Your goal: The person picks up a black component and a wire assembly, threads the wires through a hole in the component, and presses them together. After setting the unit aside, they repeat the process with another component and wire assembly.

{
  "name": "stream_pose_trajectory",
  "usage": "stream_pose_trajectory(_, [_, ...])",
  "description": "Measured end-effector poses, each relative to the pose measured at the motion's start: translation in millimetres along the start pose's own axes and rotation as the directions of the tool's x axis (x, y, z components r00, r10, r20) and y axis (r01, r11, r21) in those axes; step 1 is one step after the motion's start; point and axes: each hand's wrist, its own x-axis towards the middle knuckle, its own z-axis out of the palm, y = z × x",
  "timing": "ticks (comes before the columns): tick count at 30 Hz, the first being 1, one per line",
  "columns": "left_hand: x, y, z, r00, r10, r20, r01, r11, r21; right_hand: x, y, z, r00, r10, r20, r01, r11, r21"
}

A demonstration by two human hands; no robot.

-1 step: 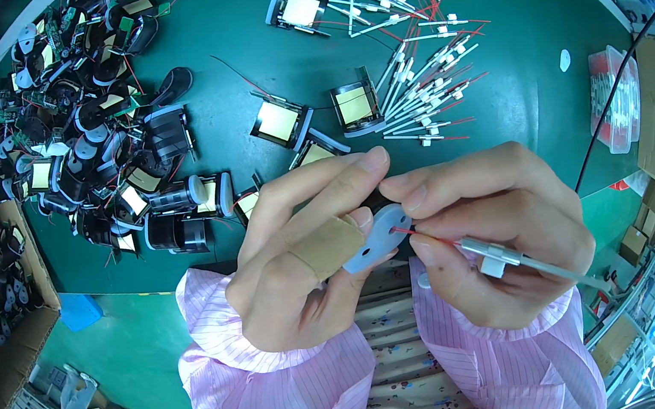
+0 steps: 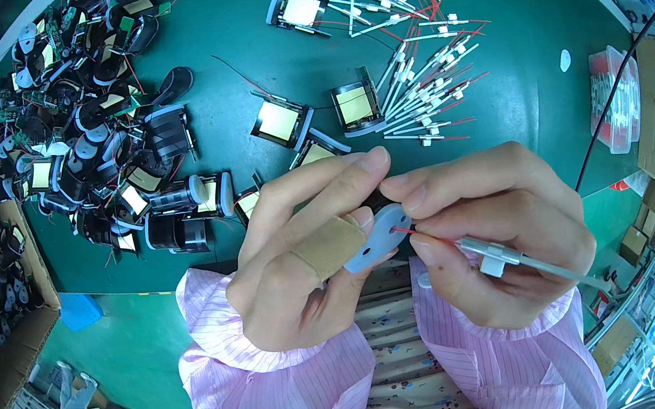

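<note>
2 hands, 1 pale oval cap, 1 tube w/ 1 red wire in hand. On green table: 6 loose blk units w/ pale-yellow pads, 3 far (1 cut off by view edge), 3 nearer, just L of white tubes; 1 more peeks out by L hand. Tubes overlap, too many to count; ditto the blk pile, far L. 1 white oval pc far R, alone.

Cap: whitish-grey, flat-faced, a few small dk holes, held tilted at table's near edge, btwn both hands; dk part just behind it. Tube: greyish, metal-looking tip, white tab on side, red wire out its end & reaching cap face; can't tell if it enters a hole.

L hand: fingers closed round cap, tan wrap on 1 finger. R hand: narrow pinch on wire/tube tip, tube lying across palm, fingertips right by cap.

Containers: 1 cardboard box at L, heaped w/ blk pcs w/ grey caps; 1 clear plastic box at R, w/ white & red bits, details unclear.
</note>
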Motion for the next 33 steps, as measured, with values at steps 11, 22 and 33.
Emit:
stream_pose_trajectory(11, [0, 4, 0, 0.999, -0.043, 0.014, 0.042, 0.999, 0.016, -2, 0, 1, 1.000, -0.020, 0.011, 0.020, 0.998, -0.052])
stream_pose_trajectory(22, [-1, 3, 1, 0.999, -0.042, -0.007, 0.042, 0.999, -0.008, -4, -1, 6, 0.998, 0.036, -0.052, -0.036, 0.999, -0.001])
stream_pose_trajectory(33, [-1, 1, 2, 1.000, 0.006, -0.014, -0.005, 0.997, 0.080, -4, -6, 10, 0.994, 0.075, -0.074, -0.081, 0.993, -0.080])
